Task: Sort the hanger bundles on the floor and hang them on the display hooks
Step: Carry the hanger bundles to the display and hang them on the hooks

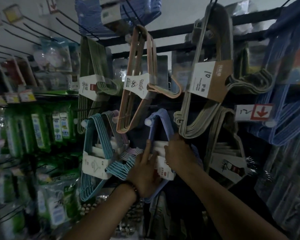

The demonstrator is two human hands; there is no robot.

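Observation:
A lavender-blue hanger bundle [160, 122] with a white paper band hangs from a white-tipped display hook [147, 122] at the middle of the rack. My left hand [144, 170] lies against the bundle's left side and band, its forefinger stretched up along the edge. My right hand [178, 153] grips the bundle's right side at the band. A teal bundle [95, 146] and a pink-lilac bundle [119, 134] hang to the left. Peach [139, 84], green [92, 70] and beige [206, 80] bundles hang on the row above.
Bare black hooks [42, 33] jut out at upper left. Blue hanger bundles [287, 101] crowd the right side, beside a price tag [253, 112] with a red arrow. Green packaged goods [42, 129] fill the shelves at left. A grey bundle [227, 149] hangs right of my hands.

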